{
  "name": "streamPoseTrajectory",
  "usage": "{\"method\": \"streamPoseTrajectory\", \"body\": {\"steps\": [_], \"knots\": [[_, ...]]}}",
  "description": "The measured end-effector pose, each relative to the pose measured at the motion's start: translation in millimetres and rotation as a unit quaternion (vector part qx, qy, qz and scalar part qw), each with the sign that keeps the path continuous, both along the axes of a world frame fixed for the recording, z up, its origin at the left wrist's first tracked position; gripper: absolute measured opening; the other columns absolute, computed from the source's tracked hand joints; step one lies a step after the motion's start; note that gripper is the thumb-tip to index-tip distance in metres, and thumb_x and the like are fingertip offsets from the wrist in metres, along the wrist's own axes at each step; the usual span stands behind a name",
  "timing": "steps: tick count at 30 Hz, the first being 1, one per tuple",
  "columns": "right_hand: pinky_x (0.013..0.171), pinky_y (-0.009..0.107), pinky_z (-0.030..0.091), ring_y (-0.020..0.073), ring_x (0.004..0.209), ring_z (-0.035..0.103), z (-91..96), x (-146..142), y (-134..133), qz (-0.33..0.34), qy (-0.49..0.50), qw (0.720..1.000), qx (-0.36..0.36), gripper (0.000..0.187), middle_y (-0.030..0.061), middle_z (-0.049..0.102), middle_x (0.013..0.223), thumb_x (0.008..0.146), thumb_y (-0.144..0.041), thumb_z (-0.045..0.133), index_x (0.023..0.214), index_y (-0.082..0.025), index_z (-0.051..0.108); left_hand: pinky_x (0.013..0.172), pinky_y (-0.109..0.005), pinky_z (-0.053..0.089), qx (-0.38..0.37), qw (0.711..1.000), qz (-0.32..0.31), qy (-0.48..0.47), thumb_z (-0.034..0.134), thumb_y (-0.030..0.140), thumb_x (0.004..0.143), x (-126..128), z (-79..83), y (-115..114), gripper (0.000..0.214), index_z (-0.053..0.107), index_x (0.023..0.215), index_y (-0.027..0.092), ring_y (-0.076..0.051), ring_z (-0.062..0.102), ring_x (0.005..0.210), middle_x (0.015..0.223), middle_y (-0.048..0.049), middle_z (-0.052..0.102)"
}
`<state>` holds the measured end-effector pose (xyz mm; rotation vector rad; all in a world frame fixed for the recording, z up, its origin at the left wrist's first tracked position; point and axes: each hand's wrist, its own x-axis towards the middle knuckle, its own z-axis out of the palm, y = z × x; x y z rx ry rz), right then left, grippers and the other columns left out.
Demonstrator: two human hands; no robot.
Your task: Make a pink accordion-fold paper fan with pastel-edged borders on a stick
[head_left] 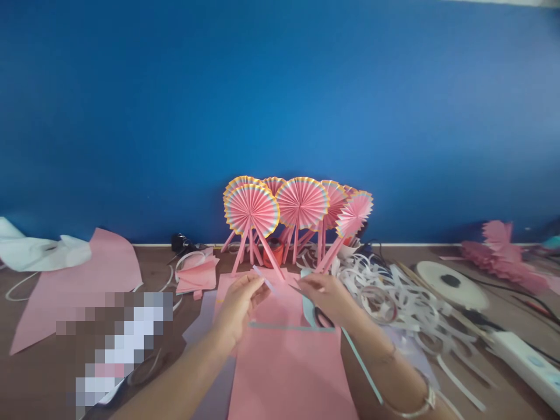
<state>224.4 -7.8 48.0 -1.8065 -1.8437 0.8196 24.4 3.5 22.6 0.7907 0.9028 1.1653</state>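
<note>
My left hand (243, 298) pinches a thin pale lavender paper strip (268, 282) above the pink sheets. Opposite it, my right hand (322, 294) is closed on scissors; a narrow grey blade (296, 287) points left from the fingers, and a black handle loop (322, 318) shows under the palm. The fingers partly hide the scissors. Below both hands lies a pink paper sheet (291, 373), with a thin grey-blue strip (291, 327) across it. Just behind stand several pleated pink paper fans (251, 211) with yellow-and-blue edges and pink stick handles.
Curled white paper strips (389, 291) are heaped right of my right hand. Beyond them are a round cream lid-like disc (450, 284), a white power strip (529, 364) and folded pink paper (503, 256). Large pink paper (83, 286) lies left. A blue wall (280, 105) rises behind.
</note>
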Motion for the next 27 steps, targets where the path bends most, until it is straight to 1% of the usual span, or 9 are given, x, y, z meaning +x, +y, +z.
{"method": "streamPoseTrajectory", "body": {"steps": [2,3,6,9,12,15,20,24,27], "knots": [[0.059,0.023,0.04,0.0148,0.069,0.056,-1.1,-31.9,-9.5,0.025,0.073,0.997,-0.004,0.028,0.0011,0.064,0.078,0.085,-0.041,0.048,0.088,-0.02,0.067,0.084,-0.03,0.049,0.007,1.0,0.006,0.005,0.071,0.035,0.07,1.1,2.6,-6.1,0.021,0.06,0.068,0.017,-0.015,0.061,0.078,0.073,-0.0006,0.063],[0.06,0.023,0.04,0.0147,0.068,0.055,-3.4,-45.2,-13.5,0.007,0.17,0.985,0.0,0.029,0.0017,0.063,0.076,0.083,-0.043,0.052,0.084,-0.018,0.066,0.085,-0.03,0.048,0.011,1.0,0.009,0.011,0.07,0.035,0.07,0.7,3.6,-9.0,0.021,0.06,0.067,0.018,-0.015,0.061,0.078,0.072,-0.0003,0.062],[0.062,0.024,0.04,0.0137,0.068,0.053,-11.4,-66.7,-20.3,-0.02,0.234,0.972,0.011,0.033,0.0012,0.059,0.073,0.083,-0.046,0.05,0.074,-0.016,0.062,0.085,-0.03,0.047,0.017,0.999,0.011,0.042,0.067,0.035,0.072,-6.0,6.1,-16.2,0.019,0.059,0.067,0.018,-0.016,0.061,0.08,0.073,-0.0003,0.061],[0.062,0.025,0.039,0.0138,0.067,0.052,-14.3,-65.0,-22.5,-0.003,0.243,0.97,0.008,0.026,-0.0001,0.057,0.068,0.08,-0.041,0.053,0.069,-0.018,0.061,0.079,-0.028,0.047,0.017,0.995,-0.004,0.101,0.065,0.031,0.069,-20.2,10.1,-21.8,0.013,0.061,0.068,0.019,-0.017,0.059,0.08,0.074,0.0,0.061],[0.061,0.025,0.039,0.0145,0.066,0.052,-15.4,-57.4,-26.6,0.02,0.236,0.971,0.006,0.023,0.0001,0.059,0.066,0.078,-0.036,0.054,0.065,-0.019,0.063,0.068,-0.024,0.042,0.027,0.986,-0.036,0.163,0.067,0.027,0.067,-36.0,15.7,-27.6,0.01,0.063,0.062,0.018,-0.016,0.054,0.069,0.066,0.0017,0.057],[0.061,0.027,0.041,0.0161,0.066,0.054,-22.7,-54.2,-33.4,0.027,0.212,0.977,0.002,0.024,0.0026,0.063,0.07,0.079,-0.033,0.053,0.069,-0.019,0.069,0.064,-0.025,0.037,0.078,0.959,-0.07,0.263,0.064,0.028,0.071,-47.7,17.1,-32.8,0.017,0.061,0.057,0.02,-0.016,0.05,0.066,0.063,0.0017,0.054],[0.06,0.029,0.042,0.0178,0.063,0.055,-47.9,-55.6,-42.8,-0.006,0.202,0.979,-0.004,0.027,0.0047,0.062,0.07,0.08,-0.031,0.052,0.084,-0.02,0.077,0.075,-0.03,0.038,0.168,0.896,-0.116,0.394,0.056,0.026,0.078,-56.1,-1.4,-34.6,0.02,0.066,0.061,0.022,-0.022,0.056,0.079,0.073,-0.003,0.061],[0.06,0.03,0.043,0.0191,0.068,0.056,-65.7,-55.9,-47.5,0.006,0.19,0.982,0.012,0.029,0.0061,0.056,0.072,0.082,-0.03,0.05,0.08,-0.02,0.077,0.078,-0.033,0.037,0.164,0.867,-0.082,0.463,0.062,0.023,0.074,-57.6,-20.7,-33.6,0.014,0.067,0.06,0.024,-0.024,0.057,0.083,0.078,-0.0032,0.063],[0.06,0.03,0.044,0.0189,0.067,0.056,-75.3,-55.9,-51.4,0.006,0.187,0.982,0.004,0.026,0.0057,0.058,0.072,0.083,-0.026,0.05,0.087,-0.02,0.075,0.079,-0.034,0.036,0.151,0.859,-0.063,0.486,0.066,0.023,0.07,-59.3,-29.4,-33.7,0.013,0.064,0.057,0.024,-0.024,0.056,0.084,0.078,-0.0025,0.063]]}}
